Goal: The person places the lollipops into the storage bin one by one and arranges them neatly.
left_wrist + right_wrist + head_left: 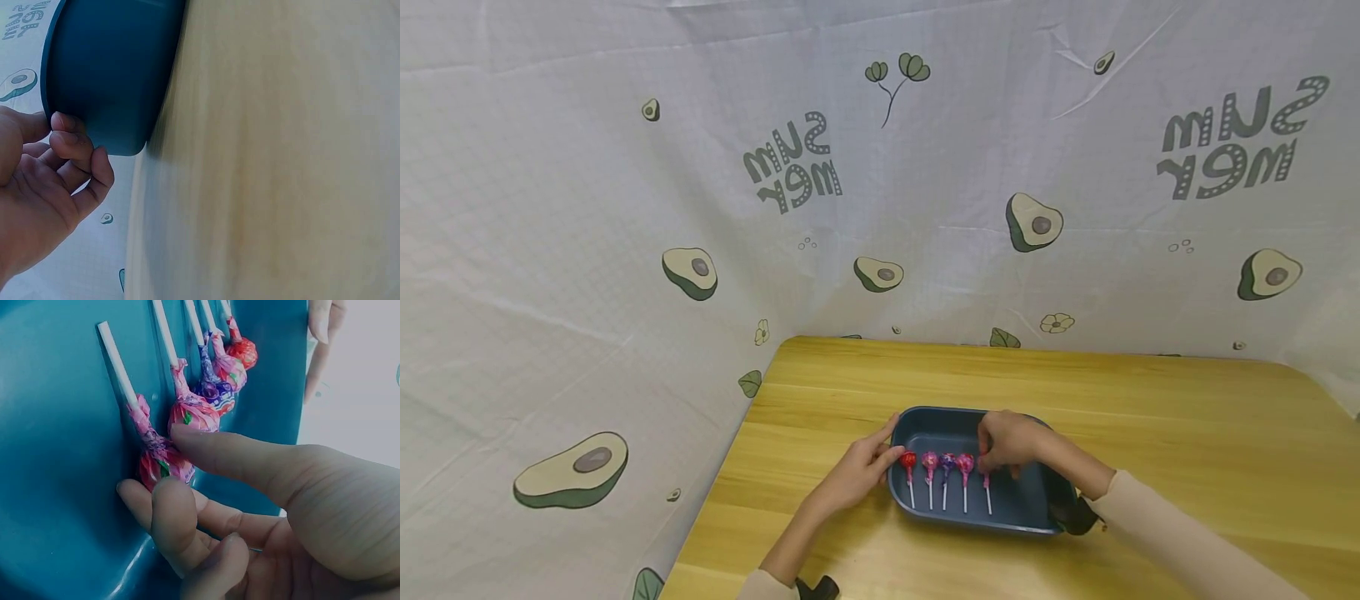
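A dark blue tray (947,518) stands on the table with several wrapped lollipops in a row, sticks toward the person. My left hand (855,475) pinches the tray's left rim between thumb and fingers; the left wrist view shows these fingers (70,145) against the outer wall. Over the right part of the tray, my right hand (1011,440) holds the rightmost pink lollipop (164,464) by its wrapped head, between thumb and fingers. Beside it lie another pink lollipop (965,463), a purple one (947,463), a pink one (929,462) and a red one (908,460) at the left end.
The wooden table (1150,433) extends around the tray, widest to the right. A white cloth (955,167) printed with avocados hangs behind it and along the left side. Black wrist gear (1078,517) sits near the tray's right end.
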The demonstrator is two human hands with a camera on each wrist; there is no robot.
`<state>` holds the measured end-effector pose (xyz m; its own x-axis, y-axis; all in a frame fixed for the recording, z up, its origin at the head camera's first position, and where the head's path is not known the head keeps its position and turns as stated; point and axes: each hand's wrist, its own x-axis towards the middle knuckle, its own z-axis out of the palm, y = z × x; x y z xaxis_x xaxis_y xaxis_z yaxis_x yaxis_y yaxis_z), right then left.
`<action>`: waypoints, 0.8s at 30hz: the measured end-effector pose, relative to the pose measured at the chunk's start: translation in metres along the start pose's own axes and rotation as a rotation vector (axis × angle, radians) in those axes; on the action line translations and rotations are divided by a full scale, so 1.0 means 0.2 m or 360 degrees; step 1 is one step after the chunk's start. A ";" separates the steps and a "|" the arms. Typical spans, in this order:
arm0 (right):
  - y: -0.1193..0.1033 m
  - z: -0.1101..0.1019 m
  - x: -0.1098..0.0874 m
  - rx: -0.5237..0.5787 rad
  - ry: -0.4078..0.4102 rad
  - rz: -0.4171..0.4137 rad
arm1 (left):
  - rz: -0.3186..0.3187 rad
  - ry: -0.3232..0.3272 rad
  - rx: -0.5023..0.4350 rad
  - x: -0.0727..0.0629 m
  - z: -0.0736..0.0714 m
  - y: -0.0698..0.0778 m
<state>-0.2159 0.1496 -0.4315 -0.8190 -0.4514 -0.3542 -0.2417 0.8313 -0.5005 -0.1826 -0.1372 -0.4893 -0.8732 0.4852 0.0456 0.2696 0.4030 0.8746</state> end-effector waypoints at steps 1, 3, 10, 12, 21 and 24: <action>0.00 0.00 0.00 -0.0001 -0.0007 0.0009 | -0.0001 0.0000 0.0001 0.00 0.00 0.00; 0.00 0.00 0.00 -0.0003 -0.0020 0.0013 | -0.0002 0.0002 -0.0001 0.00 0.00 0.00; 0.01 0.01 0.01 -0.0010 -0.0042 -0.0014 | -0.0009 0.0006 -0.0012 0.00 0.00 0.00; 0.01 0.01 0.01 0.0021 -0.0046 -0.0008 | -0.0014 0.0005 -0.0012 0.00 0.00 0.00; 0.00 0.00 0.01 0.0097 -0.0064 0.0033 | -0.0011 0.0003 0.0006 0.00 0.00 0.00; -0.01 0.00 0.00 0.0087 -0.0067 0.0046 | -0.0006 0.0005 0.0019 0.00 0.00 0.00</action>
<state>-0.2160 0.1482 -0.4316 -0.8025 -0.4417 -0.4012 -0.1887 0.8257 -0.5316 -0.1822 -0.1369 -0.4894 -0.8757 0.4809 0.0439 0.2710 0.4141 0.8690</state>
